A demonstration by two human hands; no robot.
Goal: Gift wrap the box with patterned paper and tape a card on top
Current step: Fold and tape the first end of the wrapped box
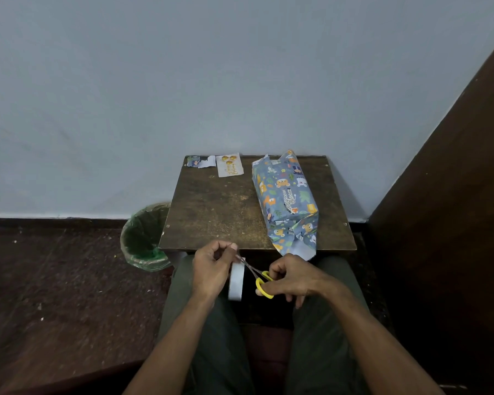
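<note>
While left hand point(210, 269) pinches tape roll point(236, 282), right hand point(293, 280) grips scissors point(261, 280); wrapped box point(285, 201) beyond fingers.

The wrapped box point(286, 199) wears blue-grey paper printed with cartoon animals in orange, white and yellow, among green leaves; the paper's white underside shows at its near flap. The card point(230, 165) is white with golden-yellow round shapes and gold lettering. A paper scrap point(200, 161) beside it shows the same blue pattern and a white edge. The counter point(220, 206) is dark brown, worn paler and speckled in the middle. The scissors point(260, 280) have yellow handles and grey metal blades; the tape roll point(236, 282) is white. The bin point(144, 238) carries a green translucent liner. The wall is pale blue-grey, the floor dark reddish-brown and speckled, the trousers olive green.
</note>
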